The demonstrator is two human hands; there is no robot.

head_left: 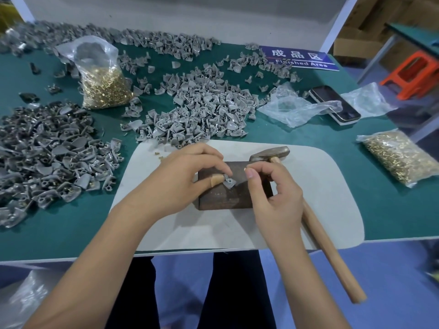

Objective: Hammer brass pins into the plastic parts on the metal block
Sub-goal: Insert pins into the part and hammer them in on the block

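both hands (187, 176) (273, 198) pinch a grey part (230, 182) on the block (228, 193), hammer (308, 210) beside, parts heap (202, 108) beyond.

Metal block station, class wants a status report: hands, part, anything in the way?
Left hand holds plastic part on metal block. Right hand pinches brass pin above it. Hammer lies behind block, untouched.

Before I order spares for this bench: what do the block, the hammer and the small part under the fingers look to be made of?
Block: dark, dull metal with rusty-brown patches, probably steel.
Hammer: worn, grey-brown metal head on a pale, smooth wooden handle.
Small part: matte grey, with a moulded look, likely plastic; the left hand holds it on the block.
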